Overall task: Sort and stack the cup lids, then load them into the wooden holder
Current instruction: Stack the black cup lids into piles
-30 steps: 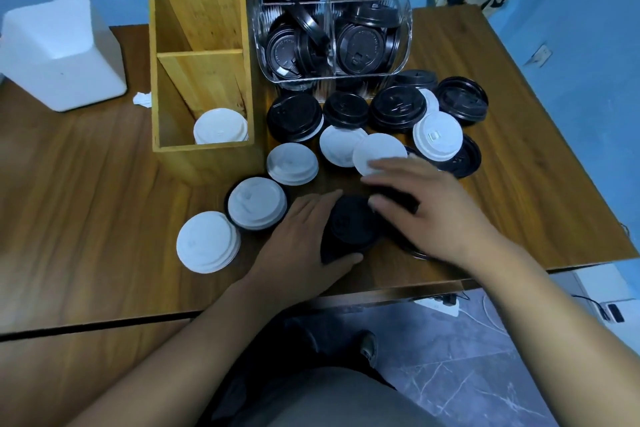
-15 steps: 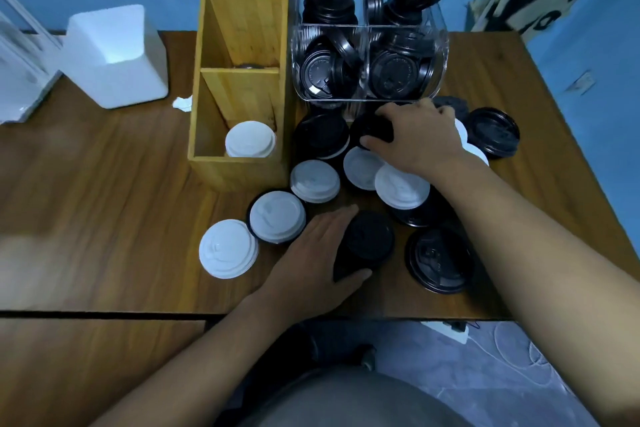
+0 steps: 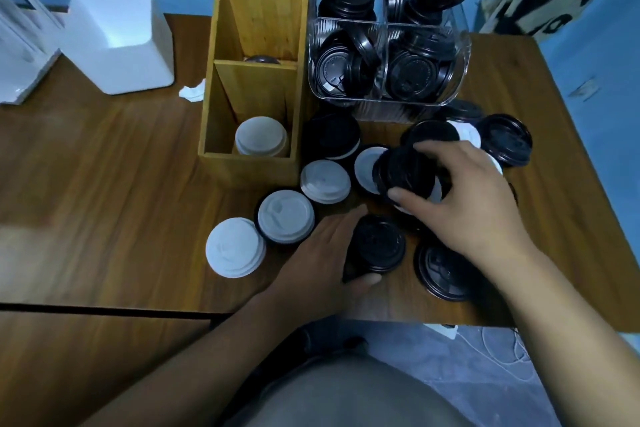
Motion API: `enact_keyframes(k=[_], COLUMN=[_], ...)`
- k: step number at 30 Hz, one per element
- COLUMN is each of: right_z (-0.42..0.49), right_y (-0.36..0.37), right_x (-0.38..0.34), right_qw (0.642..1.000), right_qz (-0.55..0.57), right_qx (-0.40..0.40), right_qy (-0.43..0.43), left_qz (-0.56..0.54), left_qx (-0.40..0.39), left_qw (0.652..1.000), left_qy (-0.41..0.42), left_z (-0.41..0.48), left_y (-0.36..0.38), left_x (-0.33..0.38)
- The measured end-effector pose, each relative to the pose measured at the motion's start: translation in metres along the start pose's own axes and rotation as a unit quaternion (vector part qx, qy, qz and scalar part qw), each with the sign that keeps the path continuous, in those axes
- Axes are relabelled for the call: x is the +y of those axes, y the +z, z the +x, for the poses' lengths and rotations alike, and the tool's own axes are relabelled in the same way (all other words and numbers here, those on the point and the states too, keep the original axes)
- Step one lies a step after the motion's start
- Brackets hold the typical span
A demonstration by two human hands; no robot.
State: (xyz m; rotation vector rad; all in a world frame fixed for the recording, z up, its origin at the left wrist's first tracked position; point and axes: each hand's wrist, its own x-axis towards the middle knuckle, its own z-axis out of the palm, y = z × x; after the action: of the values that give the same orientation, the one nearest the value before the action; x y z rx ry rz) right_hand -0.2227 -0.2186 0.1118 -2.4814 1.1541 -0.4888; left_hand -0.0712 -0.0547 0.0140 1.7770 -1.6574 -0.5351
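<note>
Pulled back from the far lids, the right hand (image 3: pixel 474 204) now pinches a black lid (image 3: pixel 405 172) tilted on edge over the pile, fingers (image 3: pixel 434 148) above its rim and thumb below. Far left on the worktop (image 3: pixel 104 184) stands a white foam box (image 3: pixel 117 38). The wooden holder (image 3: pixel 211 121) has a white lid stack (image 3: pixel 261 140) in its front compartment and a dark lid (image 3: pixel 261 60) in the middle one. Three loose white lids (image 3: pixel 285 217) lie before it. The left hand (image 3: pixel 311 260) grips a black lid stack (image 3: pixel 377 248). Behind, a clear bin (image 3: pixel 462 52) holds jumbled black lids (image 3: pixel 412 73) in both compartments.
</note>
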Motion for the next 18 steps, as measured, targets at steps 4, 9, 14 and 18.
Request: enact_keyframes(k=[4,9,14,18], right_z=[-0.044,-0.064,-0.065,-0.063], right_y=[0.008,0.031,0.036,0.036], right_x=[-0.001,-0.008,-0.011,-0.014], right_qw=[0.999,0.997,0.996,0.992], right_qz=[0.024,0.013,0.001,-0.001], right_qx=[-0.027,-0.073,-0.09,-0.123], right_qy=[0.018,-0.008,-0.022,-0.019], left_qz=[-0.008,-0.011,-0.007,-0.008], left_qx=[0.002,0.01,0.027,0.016], left_qw=[1.0,1.0,1.0,1.0], left_qy=[-0.002,0.006,0.014,0.01], left_z=[0.001,0.002,0.001,0.002], left_y=[-0.001,0.003,0.008,0.009], left_x=[0.001,-0.003,-0.008,-0.008])
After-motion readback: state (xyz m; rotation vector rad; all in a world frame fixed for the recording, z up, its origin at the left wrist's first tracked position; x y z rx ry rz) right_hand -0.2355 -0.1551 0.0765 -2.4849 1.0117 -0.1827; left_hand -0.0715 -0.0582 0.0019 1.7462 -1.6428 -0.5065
